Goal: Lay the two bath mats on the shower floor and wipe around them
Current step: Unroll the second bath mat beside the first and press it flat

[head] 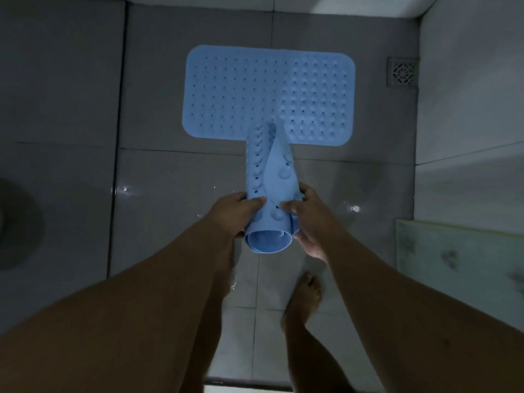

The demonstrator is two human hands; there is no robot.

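One light blue bath mat (241,92) with holes and suction cups lies flat on the grey tiled shower floor (175,177), in the upper middle of the view. A second blue mat (268,177) is rolled into a loose tube and held above the floor, its far end hanging over the flat mat's near edge. My left hand (235,214) grips the roll's left side and my right hand (309,222) grips its right side, near the open end that faces me.
A square metal floor drain (402,72) sits to the right of the flat mat, by the white tiled wall (467,109). My bare feet (304,296) stand on the wet tiles below. A dark round object (17,225) is at the left edge.
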